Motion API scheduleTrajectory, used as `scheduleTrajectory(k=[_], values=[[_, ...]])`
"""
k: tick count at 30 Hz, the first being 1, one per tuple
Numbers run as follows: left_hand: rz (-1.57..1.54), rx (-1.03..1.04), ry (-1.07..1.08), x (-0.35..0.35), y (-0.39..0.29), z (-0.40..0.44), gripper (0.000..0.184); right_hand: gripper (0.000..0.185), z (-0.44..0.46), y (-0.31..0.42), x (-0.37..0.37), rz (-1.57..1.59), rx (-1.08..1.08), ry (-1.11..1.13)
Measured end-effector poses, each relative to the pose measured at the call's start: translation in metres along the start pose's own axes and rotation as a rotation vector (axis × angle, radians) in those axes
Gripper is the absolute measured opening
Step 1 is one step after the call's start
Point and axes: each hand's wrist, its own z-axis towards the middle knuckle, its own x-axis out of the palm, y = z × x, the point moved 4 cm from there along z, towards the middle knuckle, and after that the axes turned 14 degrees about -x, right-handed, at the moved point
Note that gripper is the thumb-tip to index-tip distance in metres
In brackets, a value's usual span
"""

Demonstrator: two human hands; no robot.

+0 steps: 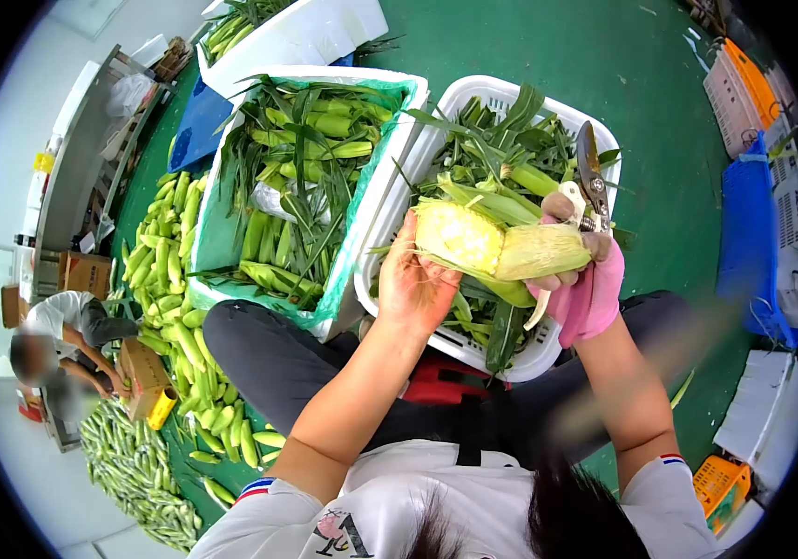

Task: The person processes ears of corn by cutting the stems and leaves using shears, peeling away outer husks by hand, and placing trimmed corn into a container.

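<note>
An ear of corn (459, 238), its husk partly opened on pale yellow kernels, lies across both hands above a white basket (608, 191). Bare and on the left, my left hand (413, 279) grips the corn's left end. My right hand (585, 284), in a pink glove with greyish fingertips, is closed round the husked right end and also holds pruning shears (593, 177), blades pointing up. Green husks (511, 135) fill the basket below. A white foam box (418, 102) lined with green plastic, holding corn and leaves, stands to the left.
Piles of corn (175, 307) cover the floor at left. Beyond them a person (73, 326) crouches by a cardboard box (143, 377). Shelving (82, 158) lines the left wall. Blue crates (748, 242) and an orange crate (720, 480) stand at right.
</note>
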Motion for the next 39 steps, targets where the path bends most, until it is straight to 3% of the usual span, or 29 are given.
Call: scheduleTrajectory(k=[1, 4, 7, 10, 13, 14, 15, 16, 18, 20, 21, 22, 24, 27, 28, 30, 32, 39], values=[[0.024, 0.014, -0.112, 0.002, 0.002, -0.001, 0.032, 0.032, 0.000, 0.000, 0.001, -0.054, -0.005, -0.043], [-0.009, -0.015, -0.009, -0.004, 0.002, -0.002, 0.033, 0.029, -0.001, -0.002, 0.008, -0.160, -0.009, -0.118], [0.046, 0.032, -0.210, 0.002, 0.002, -0.013, 0.034, 0.028, -0.003, -0.003, 0.009, -0.141, 0.004, -0.113], [-0.061, -0.071, 0.163, -0.014, -0.002, -0.010, 0.040, 0.028, -0.006, -0.007, 0.009, -0.214, 0.071, -0.151], [-0.010, -0.070, -0.219, -0.014, 0.001, -0.017, 0.053, 0.035, -0.010, -0.004, 0.002, -0.197, 0.069, -0.039], [0.113, -0.251, -0.252, -0.024, 0.007, -0.018, 0.058, 0.039, -0.011, -0.002, -0.002, -0.194, 0.079, -0.008], [0.236, -0.419, -0.290, -0.044, 0.010, -0.020, 0.063, 0.040, -0.013, 0.003, -0.009, -0.297, 0.156, -0.003], [0.358, -0.574, -0.338, -0.066, 0.010, -0.026, 0.067, 0.043, -0.021, 0.006, -0.016, -0.628, 0.197, -0.155], [0.322, -0.947, 0.044, -0.091, 0.034, -0.038, 0.074, 0.040, -0.016, -0.010, 0.001, -0.948, 0.344, -0.005], [0.255, -1.028, 0.041, -0.084, 0.052, -0.051, 0.075, 0.037, -0.018, -0.035, 0.003, -1.285, 0.702, 0.237], [0.202, -0.888, -0.123, -0.079, 0.055, -0.059, 0.074, 0.035, -0.025, -0.048, -0.006, -1.394, 0.737, 0.301], [0.147, -0.754, -0.274, -0.078, 0.056, -0.065, 0.074, 0.034, -0.027, -0.062, -0.001, -1.524, 0.579, 0.431], [0.115, -0.622, -0.322, -0.080, 0.040, -0.071, 0.065, 0.035, -0.031, -0.076, 0.000, -1.440, 0.536, 0.350], [0.153, -0.544, -0.359, -0.066, 0.008, -0.090, 0.056, 0.038, -0.017, -0.061, 0.012, -1.256, 0.548, 0.031], [0.163, -0.515, -0.310, -0.072, 0.001, -0.094, 0.056, 0.038, -0.017, -0.062, -0.008, -1.049, 0.358, -0.033], [0.163, -0.481, -0.156, -0.046, -0.007, -0.099, 0.061, 0.039, -0.011, -0.058, -0.008, -0.849, 0.393, -0.061], [0.131, -0.494, -0.041, -0.041, -0.003, -0.101, 0.064, 0.037, -0.012, -0.058, -0.013, -0.658, 0.277, -0.067], [-0.067, -0.578, 0.092, -0.029, 0.021, -0.093, 0.063, 0.027, -0.004, -0.062, 0.013, -0.036, 0.269, -0.109]])
